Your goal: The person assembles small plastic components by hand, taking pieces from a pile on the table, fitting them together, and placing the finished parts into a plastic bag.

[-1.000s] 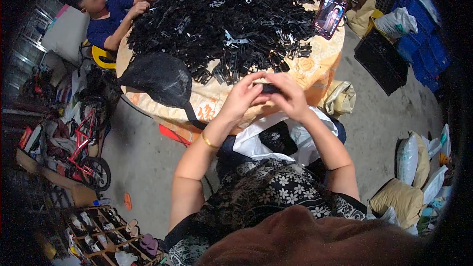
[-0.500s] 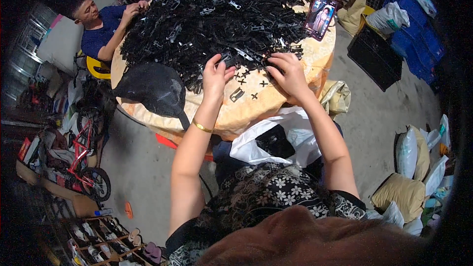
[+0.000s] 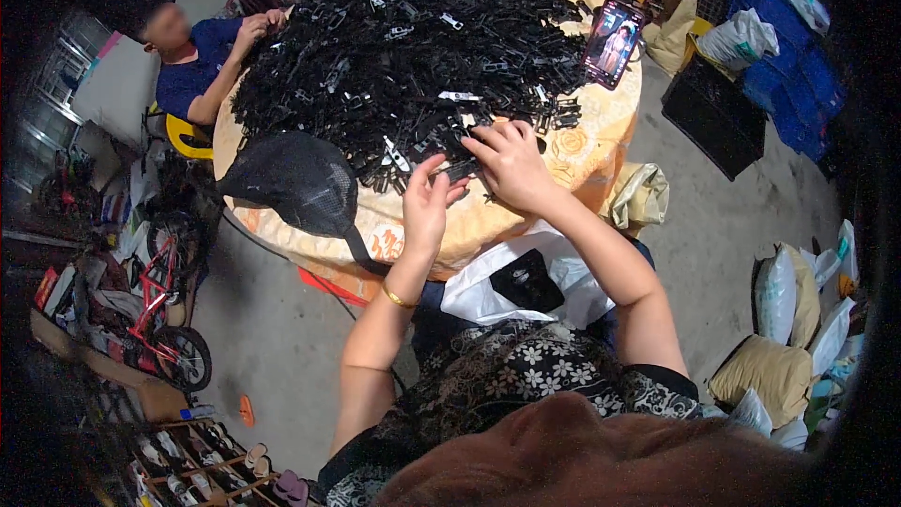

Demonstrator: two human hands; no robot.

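Note:
A large heap of small black plastic parts (image 3: 404,47), a few of them shiny, covers most of the round table. My left hand (image 3: 430,211) is at the heap's near edge, palm turned inward and fingers apart, with nothing visible in it. Just right of it, my right hand (image 3: 514,169) reaches over the loose parts, its fingers spread and touching them. Several black pieces (image 3: 458,170) lie between the two hands. In my lap is an open white bag (image 3: 466,293) with black contents (image 3: 527,282).
A patterned yellow cloth (image 3: 572,145) covers the table. A lit phone (image 3: 614,42) stands at its right side, a black mesh piece with a strap-like tail (image 3: 291,183) at its left. A co-worker (image 3: 202,70) sits far left. Sacks (image 3: 760,376) and a black crate (image 3: 715,117) stand right.
My left hand has moved down and slightly right. The right hand has moved left and closer to it, over where small cross-shaped pieces lay on the cloth.

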